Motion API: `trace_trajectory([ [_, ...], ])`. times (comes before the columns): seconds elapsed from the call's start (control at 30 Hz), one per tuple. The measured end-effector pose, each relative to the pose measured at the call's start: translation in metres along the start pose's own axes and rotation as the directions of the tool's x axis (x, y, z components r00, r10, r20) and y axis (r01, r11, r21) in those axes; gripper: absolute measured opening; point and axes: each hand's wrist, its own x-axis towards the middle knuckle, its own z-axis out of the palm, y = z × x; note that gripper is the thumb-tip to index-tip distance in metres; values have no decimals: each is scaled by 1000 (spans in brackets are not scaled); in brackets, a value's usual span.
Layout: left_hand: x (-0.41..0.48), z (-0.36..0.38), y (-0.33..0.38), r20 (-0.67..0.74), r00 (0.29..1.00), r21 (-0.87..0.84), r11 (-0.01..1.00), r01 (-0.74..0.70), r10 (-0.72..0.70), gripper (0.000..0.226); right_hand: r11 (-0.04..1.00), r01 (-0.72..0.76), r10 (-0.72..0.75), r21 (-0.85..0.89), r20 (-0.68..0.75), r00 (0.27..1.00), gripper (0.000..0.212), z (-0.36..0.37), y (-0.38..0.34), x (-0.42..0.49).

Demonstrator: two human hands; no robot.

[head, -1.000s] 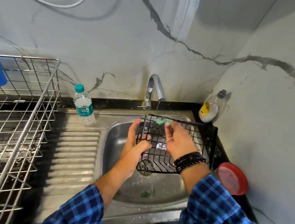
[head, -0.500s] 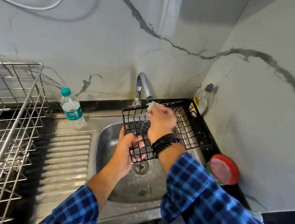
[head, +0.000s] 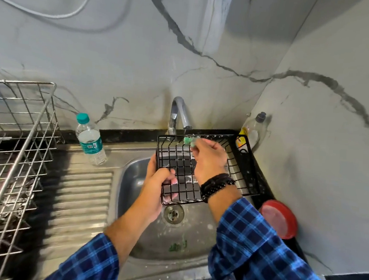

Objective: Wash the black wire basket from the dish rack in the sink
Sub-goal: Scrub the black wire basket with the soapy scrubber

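On the far left I see the silver dish rack (head: 13, 148) standing on the dark bench (head: 124, 134). Next to it is a water bottle (head: 90, 141) with a green cap, upright at the back of the ribbed draining board (head: 82, 193). Then comes the sink (head: 193, 240). My left hand (head: 156, 181) grips the near corner of the black wire basket (head: 246, 173) — fingers curled round the wires — and holds it tilted over the sink, just under the tap (head: 179, 115). My right hand (head: 208, 161) reaches into the basket and pinches a small green scrubber (head: 188, 140) at the far rim. A soap bottle (head: 252, 129) leans in the corner behind the basket. A red lid (head: 279, 218) lies on the bench at the right.
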Motion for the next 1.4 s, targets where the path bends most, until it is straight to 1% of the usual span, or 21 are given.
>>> trace_trajectory([
  [0.1,0,-4,-2,-18,1000,-21,1000,2,-2,52,1000,0,0,6,-24,1000,23,-13,-13,2],
  [0.17,0,-10,-1,-34,999,-52,999,8,-9,52,999,31,-29,8,-136,990,17,-22,-27,10],
  [0.23,0,-15,0,-37,999,-59,998,22,-24,53,994,95,-82,51,-217,973,12,-25,-38,18],
  [0.27,1,-15,0,-31,999,-59,998,30,-32,50,990,135,-121,47,-223,967,11,-22,-39,18],
  [0.3,1,-14,-1,-26,999,-60,997,38,-39,47,985,174,-172,-7,-213,962,14,-18,-38,16],
  [0.37,5,-9,-2,-22,998,-66,997,51,-52,45,943,254,-286,-217,-130,949,20,-5,-25,5],
  [0.43,7,-1,-2,-7,998,-65,996,55,-56,37,856,343,-375,-385,-7,927,21,8,-9,-11],
  [0.5,7,4,-1,24,998,-48,997,56,-55,23,761,440,-436,-477,126,891,22,19,6,-23],
  [0.57,8,5,-1,31,999,-37,998,42,-41,16,651,527,-457,-546,272,847,18,28,17,-31],
  [0.6,9,5,0,31,999,-37,999,28,-26,18,595,563,-446,-574,347,825,15,32,19,-33],
  [0.67,10,2,2,18,1000,-29,1000,-7,8,39,532,604,-397,-594,455,797,14,37,21,-36],
  [0.7,9,0,3,18,1000,-22,999,-23,24,48,529,614,-380,-586,483,789,14,38,21,-37],
  [0.77,10,-5,4,19,999,-5,999,-47,47,50,532,627,-399,-569,485,778,14,36,18,-36],
  [0.9,10,-10,4,27,1000,-13,1000,-14,14,68,563,602,-523,-566,320,790,16,23,6,-27],
  [0.93,8,-11,3,23,1000,-46,999,-2,3,65,574,580,-529,-578,278,801,19,18,1,-23],
  [1.0,6,-15,0,8,1000,-112,994,13,-12,45,595,520,-538,-613,177,824,22,7,-11,-10],
  [1.07,2,-17,1,15,1000,-138,990,19,-17,44,637,471,-564,-611,47,825,24,-3,-24,4],
  [1.13,1,-17,2,9,1000,-137,990,18,-16,50,654,465,-587,-597,-11,810,26,-5,-31,10],
  [1.2,4,-14,2,5,1000,-124,992,17,-17,52,637,483,-567,-600,60,822,22,1,-27,3],
  [1.27,6,-8,2,8,1000,-107,994,2,-1,55,594,527,-538,-608,187,822,15,12,-13,-11],
  [1.4,9,1,4,16,999,-24,999,-33,33,72,503,627,-515,-595,376,770,8,37,14,-37],
])
